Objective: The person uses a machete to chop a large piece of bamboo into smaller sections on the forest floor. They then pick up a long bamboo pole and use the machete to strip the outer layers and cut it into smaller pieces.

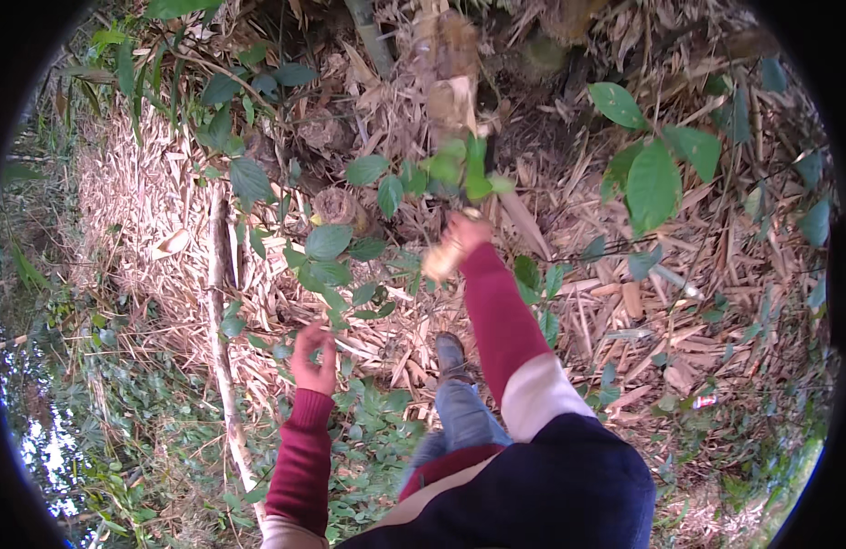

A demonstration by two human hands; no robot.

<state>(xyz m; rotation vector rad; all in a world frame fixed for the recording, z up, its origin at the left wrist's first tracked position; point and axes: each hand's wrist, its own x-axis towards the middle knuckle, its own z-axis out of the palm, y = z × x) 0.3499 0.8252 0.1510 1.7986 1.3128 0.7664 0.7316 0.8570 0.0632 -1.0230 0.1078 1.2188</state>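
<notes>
My right hand (466, 236) reaches forward, its fingers wrapped round the pale wooden handle (441, 263) of what looks like a machete. Beyond the hand a dark, narrow blade (490, 151) seems to run up beside a cut, pale-brown stem (450, 101); leaves and motion blur hide part of it. Green leaves (478, 169) hang across the blade, smeared by movement. Lower and to the left, my left hand (313, 359) is held in the air with loosely curled fingers, thumb apart and nothing in its grasp.
A long thin pole (220, 302) lies along the left. Dry chips and husks (139, 210) cover the ground, with a cut stump (339, 206) among leafy shoots. A broad-leaved branch (654, 183) juts in at right. My boot (450, 355) stands on the litter. Water (43, 448) glints far left.
</notes>
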